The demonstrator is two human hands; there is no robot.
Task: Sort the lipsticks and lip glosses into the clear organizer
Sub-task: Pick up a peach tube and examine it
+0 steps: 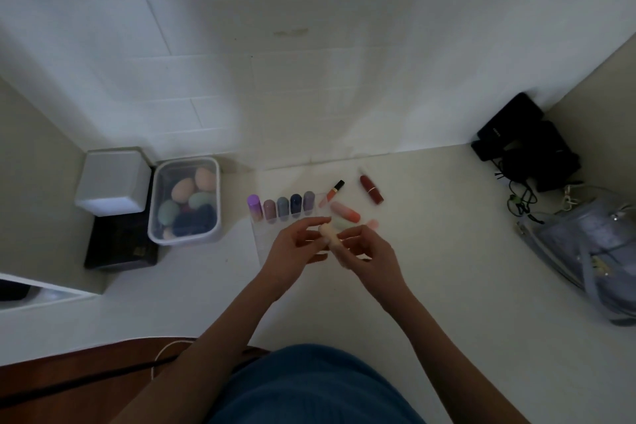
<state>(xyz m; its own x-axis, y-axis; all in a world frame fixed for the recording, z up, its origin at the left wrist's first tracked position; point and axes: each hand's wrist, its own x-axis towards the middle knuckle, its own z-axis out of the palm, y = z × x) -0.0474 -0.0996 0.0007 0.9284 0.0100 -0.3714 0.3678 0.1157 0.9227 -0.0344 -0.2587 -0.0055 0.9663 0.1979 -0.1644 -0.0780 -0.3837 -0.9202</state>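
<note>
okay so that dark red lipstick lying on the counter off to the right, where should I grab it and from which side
Probably best to pinch the dark red lipstick tube across its middle, coming straight down from above with the right hand. It lies flat on the white counter, slanted, with its long sides bare and nothing touching it. The black-capped orange lip gloss sits apart on its left, so fingers should fit on both sides.

Organizer (256,234) clear, outline faint; near half hidden behind hands, compartments not countable. Cream tube (331,240) partly covered by fingers of left hand (292,256) and right hand (373,256); cap or body, cannot tell. Pale tube (340,224) and pink tube (372,224) mostly hidden behind right fingers. Gloss (331,194) label too small to read. Black device (509,134) print unreadable. Clear bag (599,262) cut by right edge. Scene dim, tube details soft.
</note>
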